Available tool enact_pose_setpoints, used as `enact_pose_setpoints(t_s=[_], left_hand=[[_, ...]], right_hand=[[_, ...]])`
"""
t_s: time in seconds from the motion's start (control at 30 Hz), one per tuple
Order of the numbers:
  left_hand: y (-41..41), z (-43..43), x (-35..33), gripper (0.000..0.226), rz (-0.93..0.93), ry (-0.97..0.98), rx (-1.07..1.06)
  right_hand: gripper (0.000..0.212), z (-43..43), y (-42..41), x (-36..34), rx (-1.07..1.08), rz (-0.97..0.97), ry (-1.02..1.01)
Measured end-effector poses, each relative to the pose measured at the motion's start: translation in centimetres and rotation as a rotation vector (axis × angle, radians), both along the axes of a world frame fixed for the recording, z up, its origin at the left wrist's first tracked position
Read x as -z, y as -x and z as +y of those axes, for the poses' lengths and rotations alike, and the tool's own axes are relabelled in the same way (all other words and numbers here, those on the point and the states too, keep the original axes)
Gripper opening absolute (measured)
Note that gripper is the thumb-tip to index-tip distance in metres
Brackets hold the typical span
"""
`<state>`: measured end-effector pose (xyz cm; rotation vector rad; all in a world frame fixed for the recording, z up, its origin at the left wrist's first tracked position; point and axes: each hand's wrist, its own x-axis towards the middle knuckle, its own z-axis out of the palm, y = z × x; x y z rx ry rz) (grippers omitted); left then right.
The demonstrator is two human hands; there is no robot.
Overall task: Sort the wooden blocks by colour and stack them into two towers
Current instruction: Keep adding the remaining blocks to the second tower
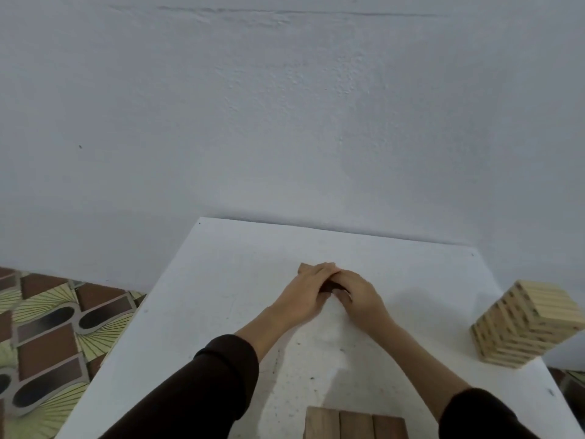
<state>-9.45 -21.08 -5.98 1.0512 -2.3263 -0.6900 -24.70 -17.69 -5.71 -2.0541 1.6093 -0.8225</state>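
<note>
Brown blocks (311, 269) are cupped in the middle of the white table (221, 280) by the left hand (305, 293) and right hand (356, 294), fingers curled shut over them. A pale block tower (525, 324) is seen at the right edge. More brown blocks (354, 426) are stacked nearest.

A table (221, 312) stands against a wall (285, 106), with a patterned floor (47, 327) showing to its left. Near the middle of the table, toward the wall, the left hand (304, 289) and right hand (354, 293) meet fingertip to fingertip over blocks (305, 267), one end of which shows just behind the left hand's fingers. A tall tower (525, 324) stands at the table's right edge, well apart from the hands, while a row of three blocks (354, 426) sits at the near edge between the two forearms.
</note>
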Motion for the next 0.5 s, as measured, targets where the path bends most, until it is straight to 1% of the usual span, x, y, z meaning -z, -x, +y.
enact_pose_setpoints(t_s=[0.07,0.13,0.2,0.27,0.33,0.37,0.5], left_hand=[[-0.6,0.0,0.3,0.04,-0.01,0.002,-0.01],[-1.3,-0.1,0.6,0.039,-0.051,0.066,-0.036],[-1.9,-0.1,0.8,0.049,-0.157,0.148,-0.049],[-2.2,0.1,0.8,0.06,-0.272,0.154,-0.084],[-2.2,0.5,0.6,0.07,-0.279,0.136,-0.126],[-2.1,0.7,0.4,0.071,-0.264,0.134,-0.14],[-1.3,1.4,0.2,0.045,-0.203,0.148,-0.172]], right_hand=[[0.024,0.4,-0.1,0.2,0.037,-0.052,0.03],[0.018,0.6,0.3,0.9,0.081,-0.028,-0.001],[0.017,0.8,0.8,1.2,0.061,0.027,-0.009],[0.019,1.0,1.1,1.3,0.033,0.096,0.011],[0.02,1.5,1.1,1.3,0.027,0.134,0.036],[0.021,1.7,1.1,1.3,0.024,0.138,0.04],[0.031,2.0,1.0,1.3,0.002,0.178,0.079]])
